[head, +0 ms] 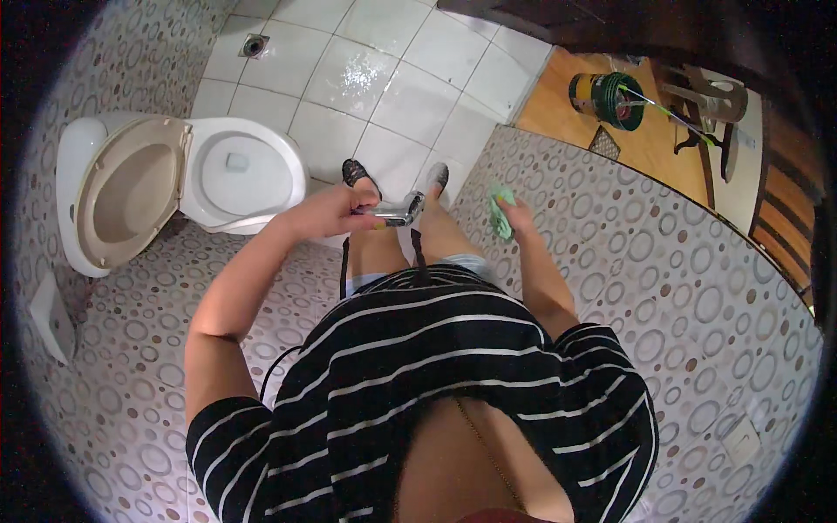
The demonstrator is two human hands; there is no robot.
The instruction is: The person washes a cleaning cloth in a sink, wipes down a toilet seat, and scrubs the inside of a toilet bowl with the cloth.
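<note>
My left hand (333, 212) grips a chrome handheld sprayer (399, 212) in front of my thighs, its head pointing to the right. In my right hand (520, 219) is a crumpled light green cloth (501, 212), held out beside the patterned wall. To the left stands a white toilet (278, 163) with its beige seat and lid (134, 193) raised. Some water shows in the bowl. My left forearm passes close to the near rim of the toilet.
White floor tiles (418, 98) look wet and shiny, with a square drain (254, 46) at the far left. Circle-patterned walls (641, 242) rise on both sides. Beyond the doorway, a dark green bucket (611, 101) holds a long-handled stick (667, 112) on a wood-look floor (549, 98).
</note>
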